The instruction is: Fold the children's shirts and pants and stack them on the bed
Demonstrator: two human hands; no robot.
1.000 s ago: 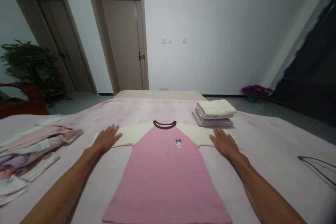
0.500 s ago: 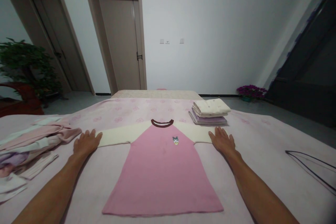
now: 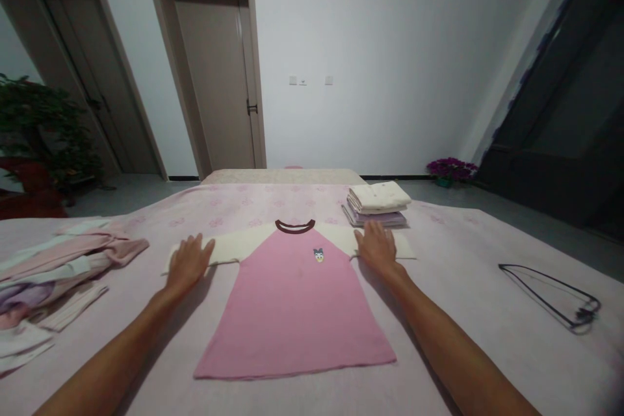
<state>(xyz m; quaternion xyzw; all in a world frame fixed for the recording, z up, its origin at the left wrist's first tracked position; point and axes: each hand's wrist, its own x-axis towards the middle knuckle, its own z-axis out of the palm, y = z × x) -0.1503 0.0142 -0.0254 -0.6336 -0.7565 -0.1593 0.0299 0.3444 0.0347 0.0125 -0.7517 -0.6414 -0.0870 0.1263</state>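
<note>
A pink long-sleeved shirt [image 3: 297,312] with cream sleeves, a dark brown collar and a small duck-face patch lies spread flat, its hem toward me. Over the sleeve on the left rests my left hand [image 3: 189,261], fingers extended and apart. My right hand [image 3: 377,247] is on the other sleeve, nearer the shoulder, also with fingers stretched out. The cuff ends show beyond both hands. Neither hand grips the cloth.
The shirt lies on a pale pink bedspread [image 3: 453,312]. Behind my right hand is a stack of folded clothes [image 3: 377,198]. Loose clothes [image 3: 73,266] are heaped at the left. A black wire hanger [image 3: 546,292] lies at the right.
Both hands have moved inward along the sleeves, from the cuffs toward the body of the shirt. The view has shifted slightly, and more of the hanger shows.
</note>
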